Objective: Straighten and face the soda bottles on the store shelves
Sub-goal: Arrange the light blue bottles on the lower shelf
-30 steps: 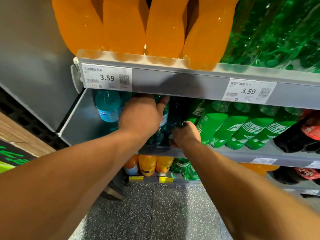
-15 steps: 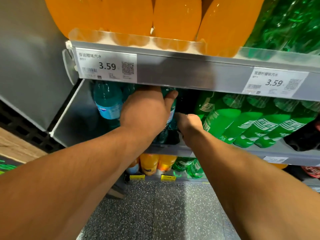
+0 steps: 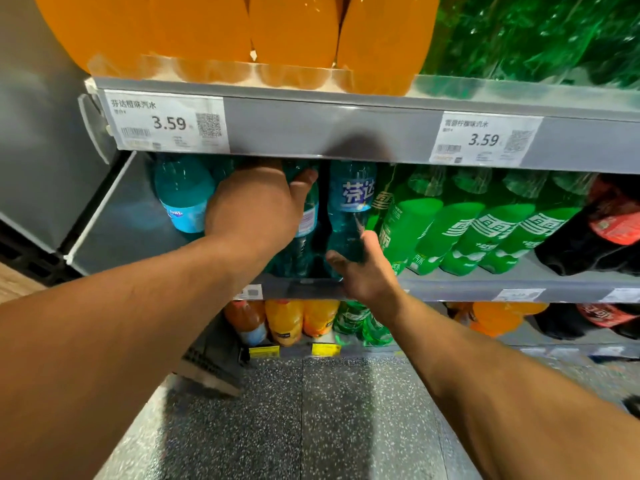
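Note:
On the middle shelf (image 3: pixel 467 285) stand teal soda bottles at the left. My left hand (image 3: pixel 254 206) is wrapped around one teal bottle (image 3: pixel 306 216), covering most of it. Right beside it a second teal bottle (image 3: pixel 349 202) stands upright with its blue label facing me. My right hand (image 3: pixel 363 271) cups that bottle's base with thumb and fingers spread around it. A third teal bottle (image 3: pixel 183 195) stands further left, its label turned partly away.
Green soda bottles (image 3: pixel 460 230) fill the shelf to the right, then dark cola bottles (image 3: pixel 595 233). Orange bottles (image 3: pixel 294 32) and green bottles (image 3: pixel 536 36) sit on the upper shelf (image 3: pixel 329 129) with price tags. A lower shelf holds more bottles above a speckled floor (image 3: pixel 311 420).
The right-hand teal bottle now stands forward with its label showing. My right hand has dropped from the bottle's body to its base. My left hand keeps its grip.

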